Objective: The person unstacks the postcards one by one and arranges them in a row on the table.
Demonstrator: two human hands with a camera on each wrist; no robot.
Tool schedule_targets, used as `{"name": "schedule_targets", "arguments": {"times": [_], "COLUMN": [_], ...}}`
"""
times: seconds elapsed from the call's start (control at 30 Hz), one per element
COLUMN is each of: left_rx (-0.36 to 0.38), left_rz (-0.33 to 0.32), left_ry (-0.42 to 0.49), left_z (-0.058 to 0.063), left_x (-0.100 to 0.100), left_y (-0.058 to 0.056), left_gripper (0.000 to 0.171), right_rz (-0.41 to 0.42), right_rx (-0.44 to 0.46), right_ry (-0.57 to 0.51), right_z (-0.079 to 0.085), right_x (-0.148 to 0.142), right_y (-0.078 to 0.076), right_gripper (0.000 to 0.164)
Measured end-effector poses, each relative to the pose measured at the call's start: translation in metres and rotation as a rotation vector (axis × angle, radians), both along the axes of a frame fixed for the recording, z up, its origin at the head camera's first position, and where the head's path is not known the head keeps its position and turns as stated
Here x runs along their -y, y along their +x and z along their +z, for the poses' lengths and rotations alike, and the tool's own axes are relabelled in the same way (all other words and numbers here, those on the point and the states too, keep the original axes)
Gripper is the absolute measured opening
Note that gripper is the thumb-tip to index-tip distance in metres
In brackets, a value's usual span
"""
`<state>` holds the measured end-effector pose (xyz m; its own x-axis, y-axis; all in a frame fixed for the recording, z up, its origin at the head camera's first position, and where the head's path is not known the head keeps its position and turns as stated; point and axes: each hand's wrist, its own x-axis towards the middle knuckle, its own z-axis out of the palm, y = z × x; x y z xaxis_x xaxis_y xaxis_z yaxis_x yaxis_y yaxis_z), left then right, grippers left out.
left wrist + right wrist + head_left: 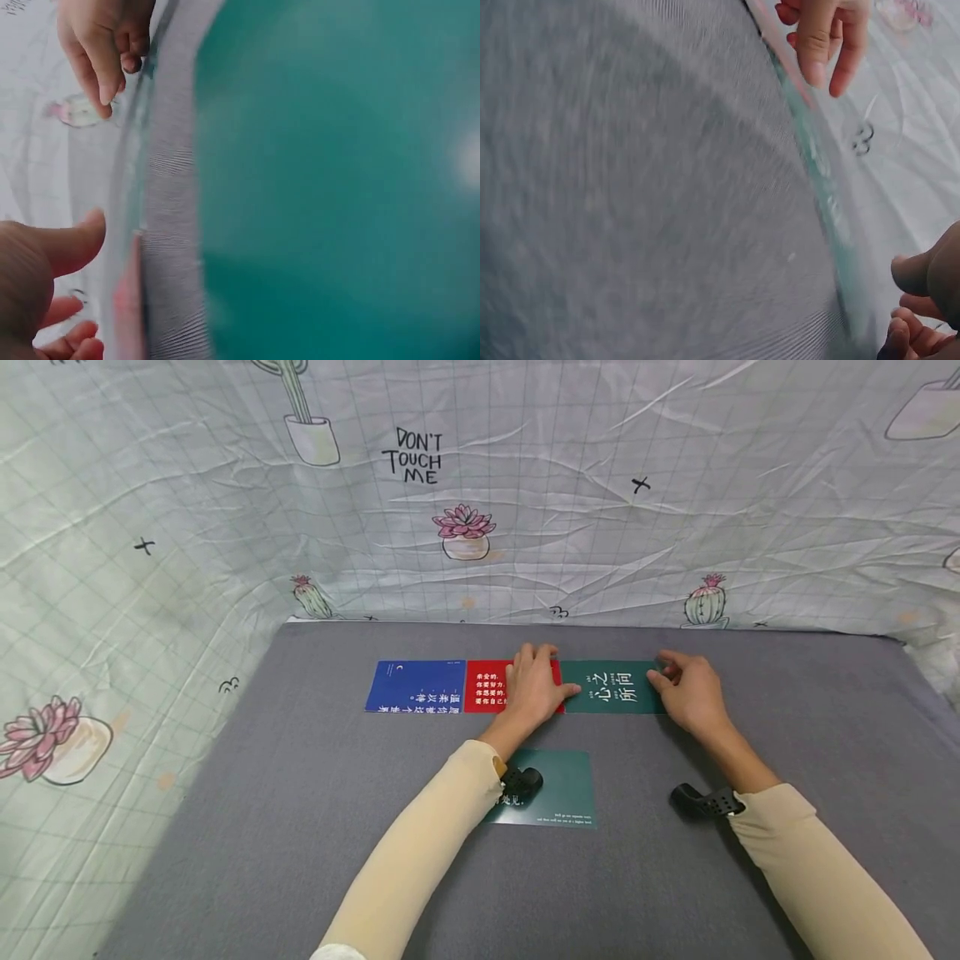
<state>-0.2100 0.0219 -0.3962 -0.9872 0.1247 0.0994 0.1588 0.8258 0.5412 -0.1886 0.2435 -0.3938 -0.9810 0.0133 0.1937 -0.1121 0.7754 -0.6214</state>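
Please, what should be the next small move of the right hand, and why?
Probably the right hand should leave the far green card and reach for the nearer green card: the far one already lies in line with the red card and blue card, while the nearer one lies apart from that row.

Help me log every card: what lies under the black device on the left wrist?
The nearer green card lies beneath the black device, its right part visible. The device and left sleeve cover its left part and some white print.
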Motion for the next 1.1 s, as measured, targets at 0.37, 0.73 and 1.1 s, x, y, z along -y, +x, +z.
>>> {"name": "schedule_targets", "arguments": {"times": [0.37,0.73,1.1], "left_rx": [0.051,0.103,0.14], "left_rz": [-0.112,-0.206,-0.29], "left_ry": [0.336,0.426,0.432], "left_z": [0.045,0.037,0.014], "left_x": [0.061,0.123,0.144], "left_y": [0.037,0.09,0.12], "left_gripper": [0.054,0.05,0.059], "right_rz": [0.17,0.251,0.336], "right_rx": [-0.073,-0.022,0.034], "right_ry": [-0.055,-0.092,-0.107], "right_z": [0.027,0.031,0.014], "right_x": [0.025,0.04,0.051], "right_y": [0.039,0.08,0.112], "right_gripper": [0.047,0.05,0.061]}}
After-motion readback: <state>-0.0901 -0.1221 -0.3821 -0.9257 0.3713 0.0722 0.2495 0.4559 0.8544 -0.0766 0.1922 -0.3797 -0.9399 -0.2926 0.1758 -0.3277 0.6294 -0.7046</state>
